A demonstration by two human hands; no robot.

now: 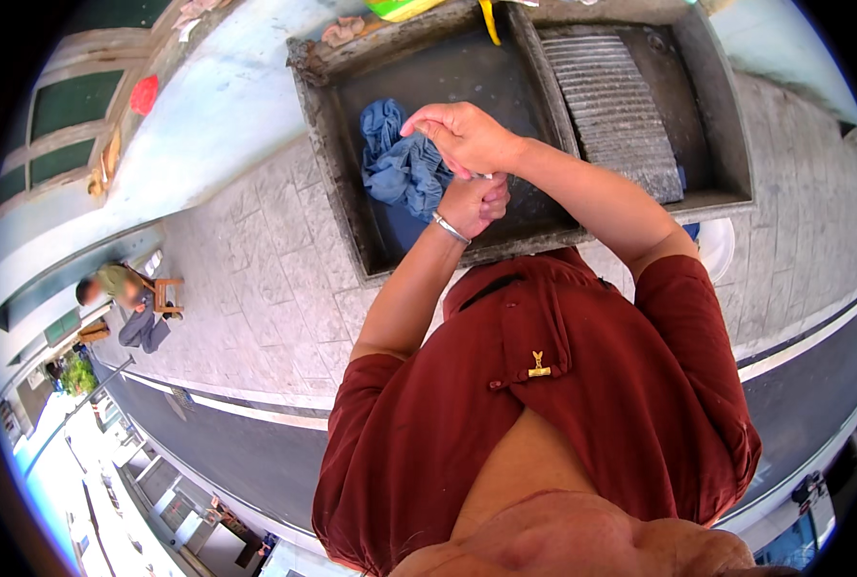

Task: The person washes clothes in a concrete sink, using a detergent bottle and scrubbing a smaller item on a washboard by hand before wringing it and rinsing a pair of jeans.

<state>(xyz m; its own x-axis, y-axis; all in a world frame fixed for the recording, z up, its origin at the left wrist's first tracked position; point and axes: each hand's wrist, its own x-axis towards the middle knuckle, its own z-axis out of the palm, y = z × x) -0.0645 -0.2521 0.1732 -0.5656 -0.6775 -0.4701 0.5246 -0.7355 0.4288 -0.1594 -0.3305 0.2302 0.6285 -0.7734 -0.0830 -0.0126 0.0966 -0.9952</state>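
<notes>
In the head view, my left hand (479,203), with a silver bracelet at the wrist, is curled into a fist above the near part of the left basin (345,223). My right hand (466,137) is bent over it, fingers partly curled and pointing left. The two hands meet, and a small whitish thing (482,175) shows between them; what it is and which hand grips it cannot be told. Wet, crumpled blue cloth (400,169) lies in the basin's shallow dark water, just left of my hands.
A ribbed washboard (612,108) slopes in the right basin. A yellow strip (490,21) hangs over the far rim, near a green and yellow packet (403,7). A white tub (717,249) stands low at the right. Far left, a person (129,296) sits on a wooden chair.
</notes>
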